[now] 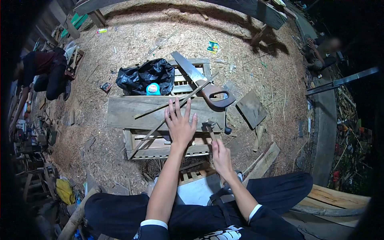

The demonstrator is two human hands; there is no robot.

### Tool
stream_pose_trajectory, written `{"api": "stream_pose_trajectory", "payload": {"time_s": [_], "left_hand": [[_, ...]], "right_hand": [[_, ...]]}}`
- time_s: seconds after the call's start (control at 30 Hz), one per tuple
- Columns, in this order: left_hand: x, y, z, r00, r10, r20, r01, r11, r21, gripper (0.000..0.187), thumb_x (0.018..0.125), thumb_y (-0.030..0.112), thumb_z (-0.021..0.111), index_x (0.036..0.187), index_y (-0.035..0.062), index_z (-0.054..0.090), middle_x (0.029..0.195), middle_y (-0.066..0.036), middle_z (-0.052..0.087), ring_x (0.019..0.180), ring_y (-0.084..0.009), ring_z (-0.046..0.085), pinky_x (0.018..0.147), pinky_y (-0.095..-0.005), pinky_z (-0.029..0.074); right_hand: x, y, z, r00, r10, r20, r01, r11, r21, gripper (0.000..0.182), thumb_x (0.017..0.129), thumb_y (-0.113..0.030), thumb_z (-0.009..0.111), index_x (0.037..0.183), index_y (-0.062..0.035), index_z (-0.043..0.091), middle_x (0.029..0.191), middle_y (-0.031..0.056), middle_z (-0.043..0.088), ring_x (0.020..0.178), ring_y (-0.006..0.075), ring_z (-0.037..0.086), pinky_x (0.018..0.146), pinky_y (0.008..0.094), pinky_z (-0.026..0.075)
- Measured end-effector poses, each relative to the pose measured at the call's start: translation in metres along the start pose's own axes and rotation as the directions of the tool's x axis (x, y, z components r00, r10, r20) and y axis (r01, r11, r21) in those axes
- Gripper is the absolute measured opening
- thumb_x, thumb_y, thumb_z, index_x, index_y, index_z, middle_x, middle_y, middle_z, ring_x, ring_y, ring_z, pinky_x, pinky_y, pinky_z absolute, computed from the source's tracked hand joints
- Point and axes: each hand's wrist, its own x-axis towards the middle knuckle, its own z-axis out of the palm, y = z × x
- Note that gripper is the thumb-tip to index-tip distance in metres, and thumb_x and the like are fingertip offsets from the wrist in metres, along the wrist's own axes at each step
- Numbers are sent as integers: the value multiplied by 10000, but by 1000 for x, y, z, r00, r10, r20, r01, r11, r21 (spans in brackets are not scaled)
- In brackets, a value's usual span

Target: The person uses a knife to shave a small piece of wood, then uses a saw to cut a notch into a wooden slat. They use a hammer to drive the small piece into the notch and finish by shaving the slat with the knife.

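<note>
My left hand (181, 127) lies with its fingers spread over a wide wooden board (120, 112), touching thin wooden strips (154, 110) that cross there. My right hand (222, 158) is closed around the handle of a small hammer (209, 127), whose head rests at or just above the board's right end; contact is hard to tell. Beyond my fingers a handsaw (216, 96) with a brown handle lies across the board and the slatted wooden crate (200, 61). A black plastic bag (140, 76) sits on the crate's far left, with a round turquoise-lidded tub (153, 89) against it.
Wood shavings cover the ground. A square wooden piece (251, 109) and a plank (262, 160) lie to the right. People sit at the far left (52, 76) and far right (320, 52). A heavy timber beam (256, 14) spans the far side. A metal bar (340, 82) juts in at right.
</note>
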Motion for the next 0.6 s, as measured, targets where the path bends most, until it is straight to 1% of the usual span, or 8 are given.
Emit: {"api": "stream_pose_trajectory", "payload": {"time_s": [0.1, 0.13, 0.2, 0.33, 0.4, 0.47, 0.53, 0.6], "left_hand": [[-1, 1, 0, 1000, -3, 13, 3, 1000, -9, 615, 1008, 421, 567, 1583, 233, 457, 1646, -202, 323, 1546, -406, 238, 1227, -570, 191], [-2, 0, 0, 1000, -1, 13, 1, 1000, -7, 617, 1006, 421, 569, 1583, 234, 457, 1645, -202, 325, 1543, -407, 243, 1227, -570, 191], [-1, 1, 0, 1000, 3, 7, -3, 1000, -5, 619, 1005, 421, 571, 1583, 234, 457, 1643, -202, 327, 1540, -408, 248, 1226, -570, 191], [0, -1, 0, 1000, -2, 5, 2, 1000, -16, 629, 998, 423, 577, 1585, 234, 454, 1646, -199, 325, 1539, -405, 251, 1223, -574, 195], [-2, 3, 0, 1000, -3, 6, 3, 1000, -16, 630, 997, 423, 578, 1585, 234, 455, 1646, -197, 325, 1540, -404, 251, 1223, -574, 196], [-1, 1, 2, 1000, -7, 10, 7, 1000, -13, 627, 996, 416, 575, 1584, 234, 457, 1651, -195, 319, 1542, -403, 248, 1225, -573, 192], [-2, 0, 0, 1000, -4, 9, 5, 1000, -17, 626, 994, 412, 575, 1583, 233, 459, 1649, -197, 322, 1539, -403, 254, 1226, -571, 192], [-2, 1, 2, 1000, -5, 2, 5, 1000, -17, 627, 993, 412, 576, 1581, 229, 461, 1644, -198, 328, 1539, -404, 253, 1225, -572, 199]], "right_hand": [[-8, -14, -3, 961, -203, -190, 207, 978, 0, 258, 1109, -281, 469, 1181, -57, 576, 810, 300, 660, 811, 539, 649, 654, 589, 474], [-8, -9, -1, 962, -198, -190, 201, 980, 0, 258, 1109, -281, 469, 1181, -57, 576, 810, 300, 660, 811, 539, 649, 654, 589, 474], [0, -6, 0, 1000, 3, -19, -5, 996, -92, 252, 1109, -279, 464, 1187, -64, 569, 821, 302, 667, 808, 543, 649, 658, 602, 478], [-8, -19, -2, 967, -170, -192, 180, 983, 36, 258, 1114, -300, 438, 1144, -77, 564, 802, 302, 665, 785, 543, 646, 661, 624, 475], [-5, -18, -2, 998, 25, -51, -30, 995, -99, 280, 1114, -314, 438, 1141, -71, 575, 821, 308, 665, 797, 541, 649, 656, 616, 476], [-1, -7, 2, 999, 32, -30, -36, 991, -128, 307, 1116, -317, 435, 1201, -60, 579, 838, 313, 668, 810, 540, 651, 659, 609, 479], [-7, -14, 1, 977, -147, -153, 139, 988, -60, 309, 1116, -300, 429, 1253, -57, 561, 836, 315, 670, 805, 541, 653, 660, 612, 482], [-9, -13, 3, 958, -196, -211, 188, 981, -57, 317, 1116, -298, 428, 1264, -52, 563, 840, 314, 672, 811, 542, 653, 668, 617, 485]]}}
